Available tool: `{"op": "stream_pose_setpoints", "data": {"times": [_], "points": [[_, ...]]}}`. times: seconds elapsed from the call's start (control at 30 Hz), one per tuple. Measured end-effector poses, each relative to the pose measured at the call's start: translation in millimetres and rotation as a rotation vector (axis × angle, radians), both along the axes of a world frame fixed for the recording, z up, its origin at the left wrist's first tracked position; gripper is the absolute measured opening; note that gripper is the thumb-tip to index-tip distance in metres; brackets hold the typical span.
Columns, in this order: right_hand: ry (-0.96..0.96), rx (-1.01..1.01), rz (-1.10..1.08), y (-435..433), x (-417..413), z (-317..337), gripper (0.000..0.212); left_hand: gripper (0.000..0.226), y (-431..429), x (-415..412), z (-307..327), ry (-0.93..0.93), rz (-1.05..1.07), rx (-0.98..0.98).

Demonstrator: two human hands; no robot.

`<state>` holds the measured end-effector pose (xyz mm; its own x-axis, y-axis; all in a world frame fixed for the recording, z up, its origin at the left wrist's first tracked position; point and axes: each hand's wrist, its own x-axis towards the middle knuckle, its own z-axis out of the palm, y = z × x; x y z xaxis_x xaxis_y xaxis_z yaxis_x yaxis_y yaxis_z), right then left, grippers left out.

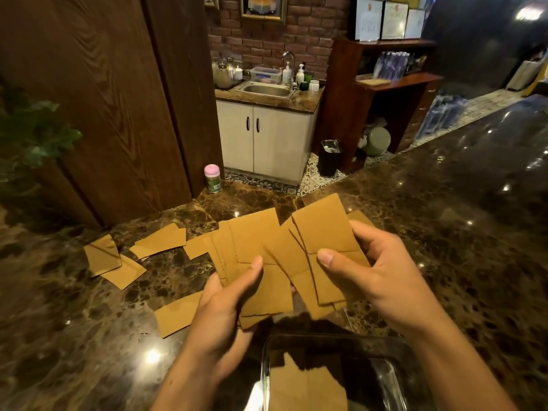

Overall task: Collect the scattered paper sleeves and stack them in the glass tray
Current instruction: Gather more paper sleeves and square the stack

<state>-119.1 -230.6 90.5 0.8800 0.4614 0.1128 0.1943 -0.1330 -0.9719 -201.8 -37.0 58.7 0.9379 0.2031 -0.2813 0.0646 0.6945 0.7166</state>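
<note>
- The left hand (225,304) grips a fanned bundle of brown paper sleeves (252,244), with the thumb pressed on the face and the fingers curled behind.
- The right hand (382,274) grips a second bundle (323,232) the same way, thumb on top.
- The two hands are apart. Their bundles overlap at the middle and are held above the dark marble desk (444,203).
- The glass tray (267,366) sits on the desk at 6 o'clock in the view, just below the hands. Brown paper (302,387) lies flat inside it; the count cannot be told.
- Loose sleeves lie on the desk: a cluster (118,259) at 9 o'clock from the hands, and a single sleeve (176,317) at 8 o'clock, just beside the left wrist.
- A further sleeve (195,246) at 10 o'clock is partly hidden behind the left bundle.
- A jar with a pink lid (212,178) stands upright at 11 o'clock, near the desk's far edge.
- Beyond the desk at 12 o'clock, a sink (267,90) is set on a white cabinet (267,140), with a black bin (329,157) just beside it.
</note>
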Motion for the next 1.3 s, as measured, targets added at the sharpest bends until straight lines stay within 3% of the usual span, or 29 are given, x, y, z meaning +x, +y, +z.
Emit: {"op": "stream_pose_setpoints", "data": {"times": [0.17,0.3,0.43,0.53,0.63,0.8,0.93,1.07,1.2,1.3], "points": [[0.348,0.314,0.036,6,-15,-16,0.03,0.071,-1,2,0,0.063,0.114,-0.012],[0.484,0.477,-0.002,7,-18,-13,0.034,0.059,-5,3,-2,0.011,0.092,0.069],[0.498,0.39,0.035,19,-21,-22,0.035,0.039,-11,2,-4,-0.028,-0.051,0.102],[0.513,0.423,-0.086,17,-16,-23,0.041,0.043,-8,-1,-5,-0.009,-0.065,0.028],[0.492,0.491,-0.153,7,-13,-19,0.038,0.051,-3,-1,-6,0.005,-0.008,0.079],[0.427,0.45,-0.051,-3,-10,-9,0.024,0.045,-1,2,-4,-0.041,-0.052,0.241],[0.322,0.358,-0.027,-1,-4,3,0.032,0.046,1,2,-9,-0.102,-0.126,0.311],[0.308,0.377,-0.116,-1,-4,-4,0.031,0.052,0,2,-5,-0.188,-0.02,0.256],[0.316,0.236,-0.009,-6,-9,-11,0.035,0.042,0,3,-4,-0.109,0.112,0.275],[0.245,0.221,-0.023,-10,-6,-9,0.036,0.048,4,6,-6,-0.138,0.095,0.299]]}}
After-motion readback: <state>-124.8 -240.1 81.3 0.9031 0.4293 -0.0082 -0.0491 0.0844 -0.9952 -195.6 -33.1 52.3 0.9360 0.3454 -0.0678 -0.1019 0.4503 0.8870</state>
